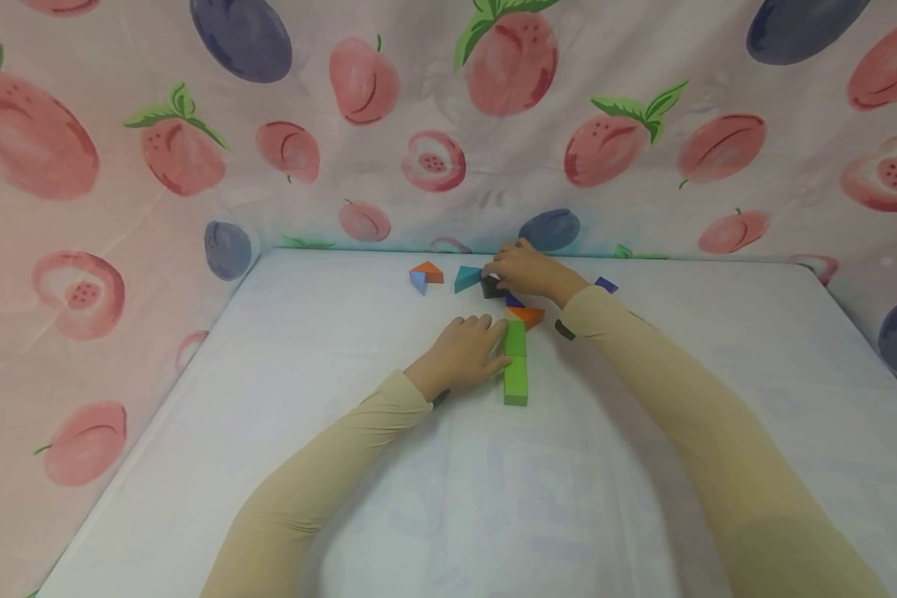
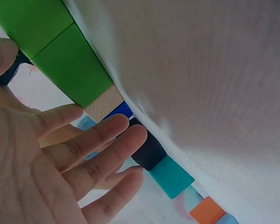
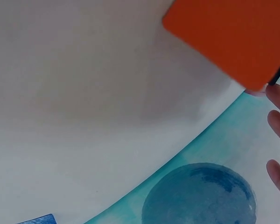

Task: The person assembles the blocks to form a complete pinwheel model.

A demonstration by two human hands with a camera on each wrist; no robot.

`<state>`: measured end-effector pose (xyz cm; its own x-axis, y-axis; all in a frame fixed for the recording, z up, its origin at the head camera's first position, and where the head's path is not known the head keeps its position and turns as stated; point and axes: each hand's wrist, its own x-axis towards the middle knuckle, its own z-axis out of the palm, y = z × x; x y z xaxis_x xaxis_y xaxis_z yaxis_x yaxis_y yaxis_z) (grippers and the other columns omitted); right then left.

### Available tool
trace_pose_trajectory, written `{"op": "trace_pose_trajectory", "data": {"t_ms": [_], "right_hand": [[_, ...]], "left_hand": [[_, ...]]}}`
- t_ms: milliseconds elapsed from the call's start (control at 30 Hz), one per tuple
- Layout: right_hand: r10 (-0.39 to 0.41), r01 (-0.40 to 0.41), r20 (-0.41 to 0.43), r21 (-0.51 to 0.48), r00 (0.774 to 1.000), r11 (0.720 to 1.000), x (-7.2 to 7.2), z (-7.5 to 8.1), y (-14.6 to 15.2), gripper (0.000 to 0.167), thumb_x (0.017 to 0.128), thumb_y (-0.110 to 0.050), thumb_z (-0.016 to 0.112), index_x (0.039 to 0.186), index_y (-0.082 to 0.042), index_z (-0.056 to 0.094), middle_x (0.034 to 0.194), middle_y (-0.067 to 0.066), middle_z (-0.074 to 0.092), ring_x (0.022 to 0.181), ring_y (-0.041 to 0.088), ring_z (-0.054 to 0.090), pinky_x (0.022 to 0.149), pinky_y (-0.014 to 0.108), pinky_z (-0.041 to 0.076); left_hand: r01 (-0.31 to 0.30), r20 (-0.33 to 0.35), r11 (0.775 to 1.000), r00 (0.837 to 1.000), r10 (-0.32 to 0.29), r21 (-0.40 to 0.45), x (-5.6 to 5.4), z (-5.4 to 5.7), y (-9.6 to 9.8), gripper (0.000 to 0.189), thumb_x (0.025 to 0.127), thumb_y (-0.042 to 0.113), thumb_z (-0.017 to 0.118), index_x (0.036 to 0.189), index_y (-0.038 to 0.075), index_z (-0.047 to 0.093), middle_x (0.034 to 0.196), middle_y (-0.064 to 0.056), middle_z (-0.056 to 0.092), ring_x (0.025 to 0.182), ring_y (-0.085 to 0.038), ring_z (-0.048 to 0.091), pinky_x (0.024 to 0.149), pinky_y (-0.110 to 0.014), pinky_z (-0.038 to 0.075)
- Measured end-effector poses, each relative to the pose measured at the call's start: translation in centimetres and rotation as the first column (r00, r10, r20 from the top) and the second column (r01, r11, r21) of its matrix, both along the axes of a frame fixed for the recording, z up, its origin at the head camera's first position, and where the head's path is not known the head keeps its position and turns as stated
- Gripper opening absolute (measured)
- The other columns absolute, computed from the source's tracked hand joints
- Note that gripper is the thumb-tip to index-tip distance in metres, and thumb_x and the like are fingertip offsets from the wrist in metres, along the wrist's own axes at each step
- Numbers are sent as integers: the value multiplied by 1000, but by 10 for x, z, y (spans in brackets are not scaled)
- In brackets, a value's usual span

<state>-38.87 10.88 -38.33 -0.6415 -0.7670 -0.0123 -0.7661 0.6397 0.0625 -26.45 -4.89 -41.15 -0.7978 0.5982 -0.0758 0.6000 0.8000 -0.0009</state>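
Observation:
Two green blocks (image 1: 516, 380) lie end to end in a line on the white table. My left hand (image 1: 465, 353) rests along their left side, thumb and index finger touching them; the left wrist view shows its fingers (image 2: 95, 144) fairly straight. Farther back, my right hand (image 1: 531, 270) holds a black block (image 1: 492, 287) by its sides, though the fingers partly cover it. Between the green and black blocks are an orange wedge (image 1: 526, 317) and a dark blue block (image 1: 514, 301). A teal block (image 1: 467, 278) stands just left of the black one.
An orange triangular block (image 1: 429, 271) and a light blue one (image 1: 419, 282) touch at the back left. Right of the right wrist lies another blue block (image 1: 606, 285). A fruit-patterned cloth (image 1: 359, 183) rises behind the table (image 1: 306, 332).

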Motion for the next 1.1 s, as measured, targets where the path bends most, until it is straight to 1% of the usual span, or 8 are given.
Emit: {"op": "trace_pose_trajectory", "data": {"t_ms": [133,333,467,567,667,833,1000,1100], "right_hand": [[7,-7,19,-3,1000,1000,2,1,-1,31,86,-14,67,117,-16,65,110,7,69,108,29,54,98,51,37],[2,-2,73,-8,997,1000,5,1,-2,32,88,-10,64,120,-17,63,104,7,69,110,29,52,105,57,29],[-22,21,72,20,997,1000,5,1,-3,40,88,-3,60,124,-20,61,112,8,67,115,31,51,107,60,27],[-52,47,63,85,997,995,5,0,-5,51,88,3,58,130,-26,56,122,9,62,120,32,49,109,60,25],[-71,61,70,134,995,989,6,-1,-6,57,89,6,54,133,-30,53,124,9,60,121,32,47,110,61,22],[-81,68,95,133,992,989,7,0,-4,50,91,4,51,130,-25,57,124,9,61,120,31,46,111,60,21],[-80,70,100,106,992,992,7,2,1,44,89,2,55,126,-21,61,119,8,65,117,30,50,110,61,23],[-81,70,94,113,992,991,8,2,3,42,89,0,55,126,-21,61,120,7,65,118,30,50,110,60,23]], "left_hand": [[4,-13,1000,1000,-4,-11,0,0,0,65,95,54,41,143,11,35,127,-10,54,114,-26,54,99,-42,43],[6,-22,1000,1000,-6,-12,1,2,0,65,95,54,41,143,11,36,126,-11,54,113,-26,55,98,-42,44],[2,-13,1000,1000,-2,-5,1,1,1,65,95,54,41,142,11,36,128,-11,54,115,-26,55,99,-42,43],[-3,-5,1000,1000,3,-7,0,0,1,65,95,54,41,143,11,36,129,-11,53,117,-26,54,100,-42,42],[-5,1,1000,1000,5,-9,0,-1,1,66,95,54,41,144,11,35,131,-11,52,119,-27,53,102,-43,41],[-1,3,1000,1000,1,-1,1,-1,1,65,95,54,41,143,11,35,132,-11,52,119,-27,52,102,-43,41],[3,-8,1000,1000,-3,5,1,0,0,64,95,53,42,142,11,36,131,-12,53,118,-27,53,101,-43,42],[2,-4,1000,1000,-2,9,2,1,0,64,95,52,43,142,11,36,131,-12,53,118,-27,53,101,-43,42]]}}
